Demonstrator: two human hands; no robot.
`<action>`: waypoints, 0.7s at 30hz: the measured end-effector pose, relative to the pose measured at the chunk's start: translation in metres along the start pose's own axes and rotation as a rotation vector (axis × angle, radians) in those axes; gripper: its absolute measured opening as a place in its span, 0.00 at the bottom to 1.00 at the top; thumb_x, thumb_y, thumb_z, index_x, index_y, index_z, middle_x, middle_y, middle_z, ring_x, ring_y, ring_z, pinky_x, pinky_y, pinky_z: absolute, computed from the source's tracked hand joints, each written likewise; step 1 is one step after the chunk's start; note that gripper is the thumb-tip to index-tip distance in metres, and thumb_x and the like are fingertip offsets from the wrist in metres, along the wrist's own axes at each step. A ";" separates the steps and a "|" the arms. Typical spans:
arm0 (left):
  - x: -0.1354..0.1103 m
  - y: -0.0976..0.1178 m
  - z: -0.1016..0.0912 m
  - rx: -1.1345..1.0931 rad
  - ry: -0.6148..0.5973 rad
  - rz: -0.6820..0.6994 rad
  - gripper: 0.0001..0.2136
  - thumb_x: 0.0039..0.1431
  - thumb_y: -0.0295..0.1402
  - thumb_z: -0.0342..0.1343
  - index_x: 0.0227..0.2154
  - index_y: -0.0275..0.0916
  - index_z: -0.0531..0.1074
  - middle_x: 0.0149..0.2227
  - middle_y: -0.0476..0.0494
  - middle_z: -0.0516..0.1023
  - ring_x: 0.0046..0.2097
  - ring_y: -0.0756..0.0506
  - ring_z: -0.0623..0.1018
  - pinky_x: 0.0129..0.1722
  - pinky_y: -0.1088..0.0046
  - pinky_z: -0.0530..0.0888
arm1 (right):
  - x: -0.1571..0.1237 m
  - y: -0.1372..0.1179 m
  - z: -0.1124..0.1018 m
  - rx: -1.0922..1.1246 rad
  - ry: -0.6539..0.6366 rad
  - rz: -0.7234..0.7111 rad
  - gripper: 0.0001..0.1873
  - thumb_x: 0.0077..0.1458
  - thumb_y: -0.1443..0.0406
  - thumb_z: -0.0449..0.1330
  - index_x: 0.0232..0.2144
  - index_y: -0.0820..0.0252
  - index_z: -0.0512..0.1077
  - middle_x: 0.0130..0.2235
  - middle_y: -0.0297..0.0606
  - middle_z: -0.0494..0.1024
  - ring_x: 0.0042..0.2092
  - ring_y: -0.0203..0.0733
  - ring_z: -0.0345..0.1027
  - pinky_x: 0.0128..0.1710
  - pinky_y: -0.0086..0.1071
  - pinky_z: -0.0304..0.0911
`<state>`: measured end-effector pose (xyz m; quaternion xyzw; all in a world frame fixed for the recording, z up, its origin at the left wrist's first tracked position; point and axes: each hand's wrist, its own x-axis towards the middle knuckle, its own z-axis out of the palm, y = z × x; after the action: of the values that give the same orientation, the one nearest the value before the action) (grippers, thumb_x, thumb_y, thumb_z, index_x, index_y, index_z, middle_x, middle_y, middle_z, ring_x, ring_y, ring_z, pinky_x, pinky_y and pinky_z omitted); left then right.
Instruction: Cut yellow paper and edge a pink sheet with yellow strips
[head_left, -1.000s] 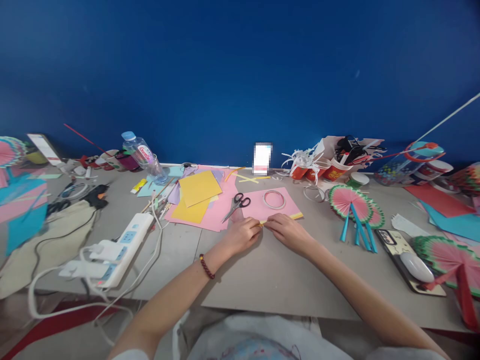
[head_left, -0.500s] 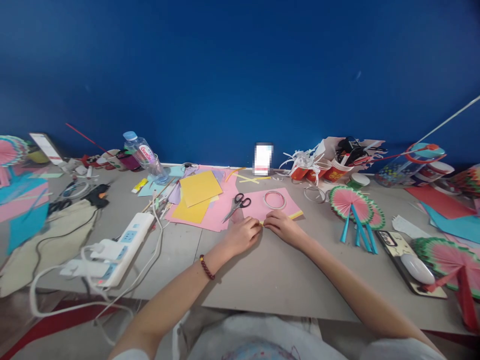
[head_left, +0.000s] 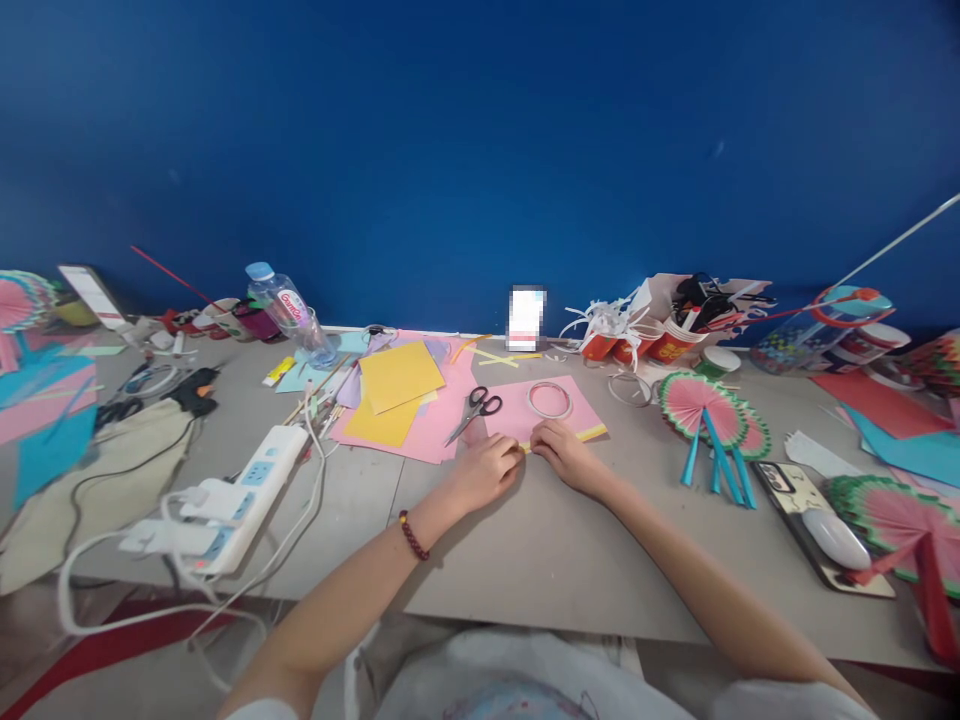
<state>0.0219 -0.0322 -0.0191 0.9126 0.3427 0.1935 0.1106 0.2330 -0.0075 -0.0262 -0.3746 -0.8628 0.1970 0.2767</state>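
A pink sheet of paper (head_left: 517, 400) lies flat on the table, with a narrow yellow paper strip (head_left: 594, 433) along its near edge. At the left part of that edge my left hand (head_left: 491, 468) is closed, fingertips pinched on the strip. Just right of it my right hand (head_left: 566, 452) has its fingers bent down and pressed on the same strip, a small gap between the two hands. The fingertips hide part of the strip. Black-handled scissors (head_left: 474, 412) rest beyond my left hand, and a roll of tape (head_left: 550, 400) sits on the pink sheet.
Yellow sheets (head_left: 401, 377) lie on larger pink paper to the left, beside a white power strip (head_left: 251, 495) with cables. A clear bottle (head_left: 292, 315) leans at the back. Pink-green paper fans (head_left: 701, 415), a phone (head_left: 780, 480) and a white mouse (head_left: 834, 538) are at right.
My right hand has slid slightly to the right along the yellow strip, widening the gap between my hands. My left hand has stayed in place.
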 end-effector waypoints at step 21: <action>0.000 -0.001 0.001 -0.045 0.026 -0.008 0.09 0.61 0.25 0.49 0.42 0.39 0.70 0.42 0.42 0.71 0.44 0.45 0.72 0.43 0.68 0.72 | 0.001 0.006 0.002 0.123 0.005 0.085 0.02 0.55 0.66 0.60 0.30 0.57 0.72 0.34 0.38 0.74 0.39 0.43 0.66 0.42 0.37 0.61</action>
<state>0.0222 -0.0314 -0.0204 0.9059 0.3435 0.2124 0.1273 0.2342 -0.0031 -0.0301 -0.3937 -0.8315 0.2605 0.2928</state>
